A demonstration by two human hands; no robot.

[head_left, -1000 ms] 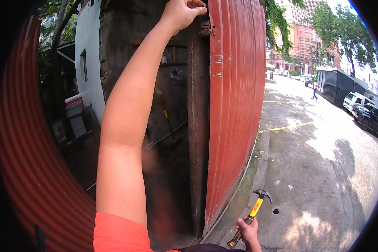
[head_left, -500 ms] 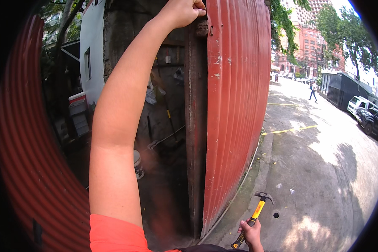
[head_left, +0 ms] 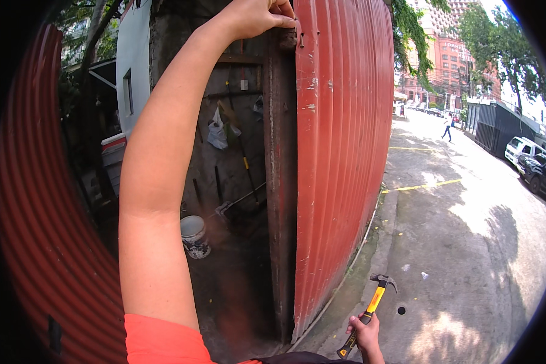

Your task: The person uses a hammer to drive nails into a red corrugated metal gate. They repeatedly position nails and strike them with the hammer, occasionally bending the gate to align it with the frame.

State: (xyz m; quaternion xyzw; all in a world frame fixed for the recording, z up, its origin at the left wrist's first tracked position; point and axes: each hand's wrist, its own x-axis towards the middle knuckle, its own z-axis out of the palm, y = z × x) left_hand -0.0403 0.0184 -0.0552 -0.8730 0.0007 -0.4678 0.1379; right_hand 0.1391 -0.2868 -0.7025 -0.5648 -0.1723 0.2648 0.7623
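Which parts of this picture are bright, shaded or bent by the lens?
Head view: sunlight falls on the pavement, dappled with tree shadows; the yard behind the red corrugated gate lies in shade; the gate's straight edges bow near the rim; left hand and hammer look sharp.

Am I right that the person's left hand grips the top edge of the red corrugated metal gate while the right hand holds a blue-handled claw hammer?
Not quite: the head view shows the claw hammer has a yellow-and-black handle, not blue. The rest holds: the left hand grips the top of the red corrugated metal gate, and the right hand holds it.
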